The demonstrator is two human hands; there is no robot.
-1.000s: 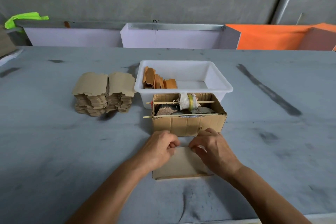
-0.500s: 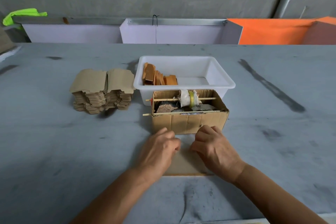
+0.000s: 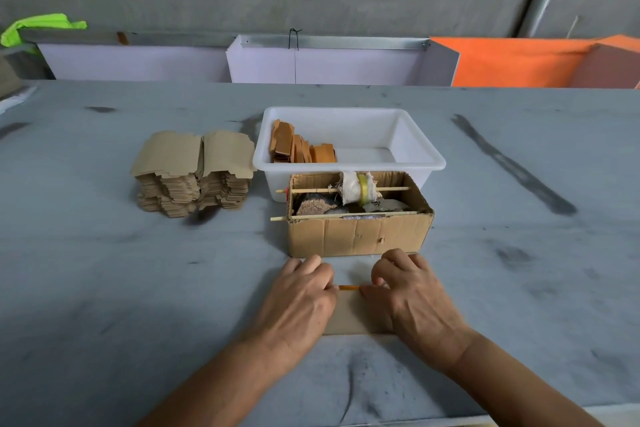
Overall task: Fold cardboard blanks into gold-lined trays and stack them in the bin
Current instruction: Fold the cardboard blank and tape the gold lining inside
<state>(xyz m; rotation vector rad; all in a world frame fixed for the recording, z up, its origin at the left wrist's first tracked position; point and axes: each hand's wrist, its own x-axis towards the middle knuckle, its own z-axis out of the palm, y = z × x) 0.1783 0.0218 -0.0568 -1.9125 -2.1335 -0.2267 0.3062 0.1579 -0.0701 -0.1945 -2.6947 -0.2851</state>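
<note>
Gripping cardboard blank [image 3: 349, 317]: left hand [image 3: 298, 302], right hand [image 3: 408, 298].

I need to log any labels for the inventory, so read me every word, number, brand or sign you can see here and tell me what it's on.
None: no readable text shows anywhere.
Cardboard box: plain front, no print.
White bin: no label visible.
Stack of blanks: unprinted.
Blank under the hands: no marking visible.
</note>
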